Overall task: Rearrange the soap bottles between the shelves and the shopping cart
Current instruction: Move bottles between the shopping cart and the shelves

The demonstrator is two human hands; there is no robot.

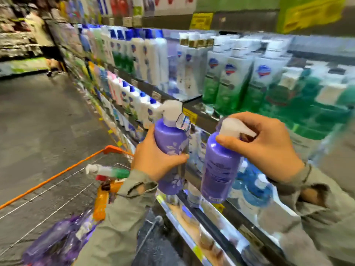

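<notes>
My left hand (155, 160) grips a purple soap bottle (172, 144) with a white pump around its body, holding it upright in front of the shelves. My right hand (265, 144) holds a second purple bottle (219, 169) by its white pump top, fingers curled over the pump. Both bottles hang side by side above the lower shelf edge (192, 212). The shopping cart (63, 169), orange-rimmed with a wire basket, stands at the lower left and holds a green-and-white pump bottle (109, 170), an orange item and purple bottles (57, 240).
Shelves run along the right, packed with white, blue-capped and green soap bottles (226, 77). Blue-capped bottles (255, 189) sit on the lower shelf behind my right hand. The grey aisle floor (42, 116) stretches away at the left, with more shelving at its far end.
</notes>
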